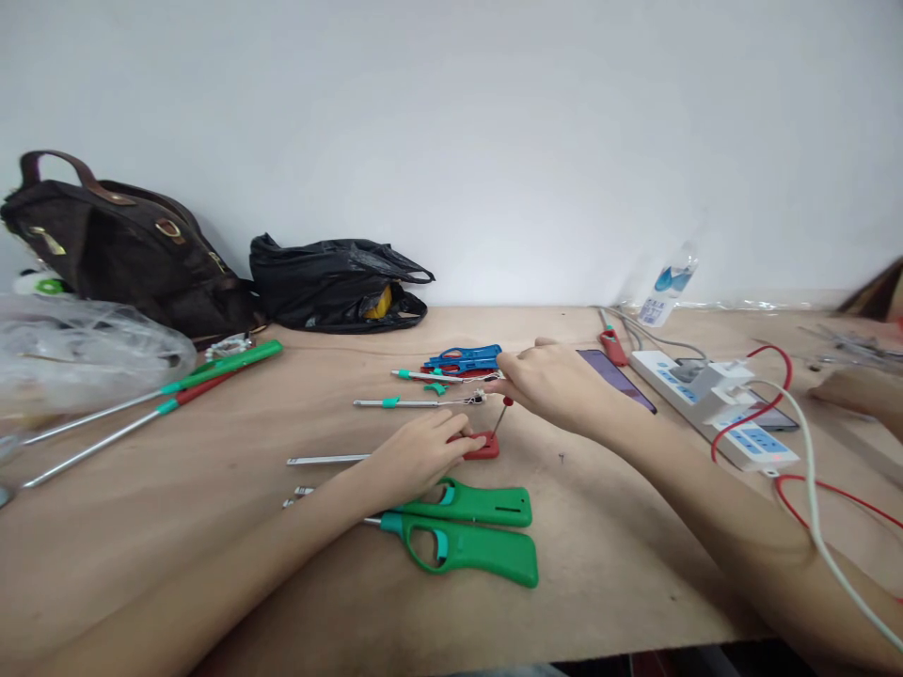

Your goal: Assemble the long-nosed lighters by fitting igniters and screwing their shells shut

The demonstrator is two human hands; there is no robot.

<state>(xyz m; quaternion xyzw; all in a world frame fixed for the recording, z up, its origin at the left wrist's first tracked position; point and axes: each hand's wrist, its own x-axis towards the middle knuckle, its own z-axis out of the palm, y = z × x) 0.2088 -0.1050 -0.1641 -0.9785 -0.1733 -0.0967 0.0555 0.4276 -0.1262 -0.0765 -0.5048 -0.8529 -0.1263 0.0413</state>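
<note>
My left hand (pixel 413 453) presses a red long-necked lighter (pixel 486 448) flat against the table, its metal tube pointing left under my wrist. In my right hand (pixel 554 381) is a screwdriver (pixel 501 416), tilted, its shaft reaching down to the red handle; most of its grip is hidden by my fingers. Just beyond lie two loose metal lighter tubes (pixel 405 403) with wires, a small teal trigger (pixel 435 387) and blue handle shells (pixel 466 358) over red ones. Nearer to me, two green lighters (pixel 486 553) lie side by side, partly under my left forearm.
A power strip (pixel 748 442) with cables and a phone (pixel 617 381) lie on the right, near a tilted water bottle (pixel 667 287). Another person's hand (pixel 847 390) is at far right. Bags (pixel 339 282) and longer lighters (pixel 226 365) are on the left.
</note>
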